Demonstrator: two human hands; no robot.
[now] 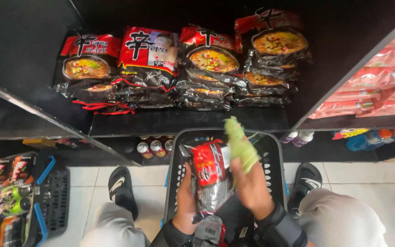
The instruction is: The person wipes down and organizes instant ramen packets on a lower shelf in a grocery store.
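Above a black shopping basket [270,151], the left hand [186,208] grips a light, crinkly, slippery instant noodle multipack [211,176] by its side, best held there, while the right hand [250,185] pinches a green cloth [239,142].

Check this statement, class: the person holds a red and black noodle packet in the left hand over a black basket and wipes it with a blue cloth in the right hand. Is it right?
Not quite. The head view shows the cloth is light green, not blue. The rest stands: the left hand holds the red and black noodle packet over the black basket, and the right hand holds the cloth against it.
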